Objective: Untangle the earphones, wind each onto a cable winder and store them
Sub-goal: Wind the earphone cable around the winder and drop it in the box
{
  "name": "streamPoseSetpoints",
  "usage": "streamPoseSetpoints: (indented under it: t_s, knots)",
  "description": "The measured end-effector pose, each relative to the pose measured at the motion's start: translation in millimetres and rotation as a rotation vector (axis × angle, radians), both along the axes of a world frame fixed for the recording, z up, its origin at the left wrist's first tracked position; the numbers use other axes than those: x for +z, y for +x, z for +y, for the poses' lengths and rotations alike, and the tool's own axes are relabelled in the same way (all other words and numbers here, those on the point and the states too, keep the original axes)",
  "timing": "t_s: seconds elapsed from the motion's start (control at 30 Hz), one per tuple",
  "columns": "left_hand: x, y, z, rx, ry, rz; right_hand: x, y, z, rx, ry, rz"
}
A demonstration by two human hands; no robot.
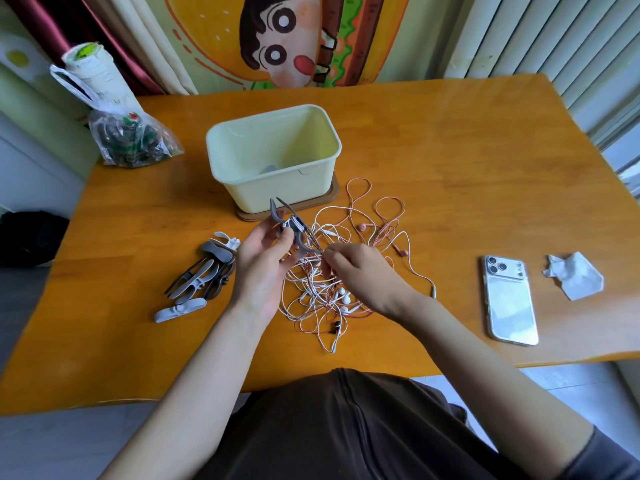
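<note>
Left hand (263, 261) grips the grey cable winder (292, 227) mid-length (axis slanting upper-left to lower-right); right hand (356, 271) pinches a strand of the tangled earphones (322, 299) at its lower end.

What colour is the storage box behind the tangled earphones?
The box is pale yellow, on a brown base; head view.

Glossy orange wooden table (450, 161), smooth matt plastic bin (277, 188), crumpled paper tissue (575, 277), glossy phone (510, 299)

One grey cable winder (277, 213) above tangled white-pink earphones (341, 299), spare winders (206, 273) beside, cream box (277, 188) behind
</note>
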State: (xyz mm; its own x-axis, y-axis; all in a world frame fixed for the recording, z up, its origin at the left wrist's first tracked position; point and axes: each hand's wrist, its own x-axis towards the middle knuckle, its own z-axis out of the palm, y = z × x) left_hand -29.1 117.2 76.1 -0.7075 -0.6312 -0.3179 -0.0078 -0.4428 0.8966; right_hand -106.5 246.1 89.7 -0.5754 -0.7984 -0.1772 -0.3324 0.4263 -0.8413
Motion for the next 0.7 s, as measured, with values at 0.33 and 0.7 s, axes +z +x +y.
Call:
streamPoseSetpoints:
  t_s: [0.33, 0.7]
  knots:
    - [-6.8, 0.4, 4.5, -0.125, -0.690, -0.103, 9.1, -2.7, 0.7, 0.004, 0.005, -0.102]
    - [-7.7, 6.2, -9.8, -0.621, -0.873, -0.407, 22.1, -38.8, 9.7, 0.083, 0.024, 0.281]
